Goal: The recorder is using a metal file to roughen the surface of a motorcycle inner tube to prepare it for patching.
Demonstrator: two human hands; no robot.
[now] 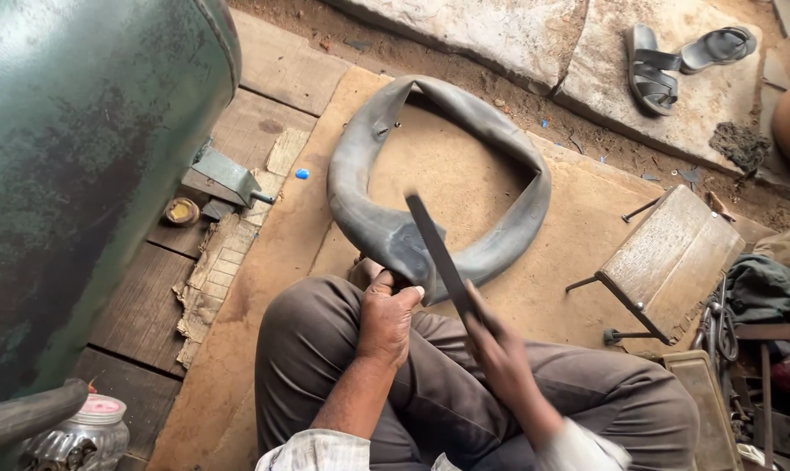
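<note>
A dark grey rubber inner tube lies in a ring on a brown board in front of my knees. My left hand pinches the near part of the tube and holds it over my left knee. My right hand, blurred by motion, is shut on the handle end of a long flat dark file. The file's blade lies slanted across the pinched part of the tube. A metal valve sticks out on the tube's inner left side.
A big green metal tank fills the left. A low wooden stool stands at right, with tools and cloth beyond it. Two sandals rest on stone slabs at the top. A glass jar sits at bottom left, torn cardboard beside the board.
</note>
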